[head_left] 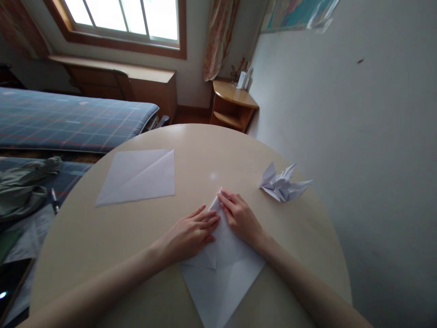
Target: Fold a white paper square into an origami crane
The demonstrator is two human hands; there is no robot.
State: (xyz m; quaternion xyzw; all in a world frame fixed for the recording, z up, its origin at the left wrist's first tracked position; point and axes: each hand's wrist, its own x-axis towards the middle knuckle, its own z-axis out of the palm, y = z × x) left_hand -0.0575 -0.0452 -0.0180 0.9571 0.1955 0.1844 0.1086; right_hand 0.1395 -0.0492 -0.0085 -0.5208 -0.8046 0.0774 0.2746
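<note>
A partly folded sheet of white paper [235, 273] lies on the round table in front of me, one narrow corner pointing away. Its upper left edge is folded inward, and crease lines cross its lower part. My left hand [193, 232] rests flat on the folded left side, fingers stretched toward the middle. Near the far tip, my right hand [241, 216] has its fingers together, gripping and pressing the paper's edge. Both hands hide part of the fold. To the right stands a cluster of folded white paper cranes [283, 183], apart from my hands.
A stack of square white paper [136, 177] with a diagonal crease lies at the table's [218, 146] left. Beyond the left edge are a plaid mattress [68, 120], grey cloth [23, 191], a pen [54, 200] and a dark phone [13, 282]. A wall [385, 150] borders the right.
</note>
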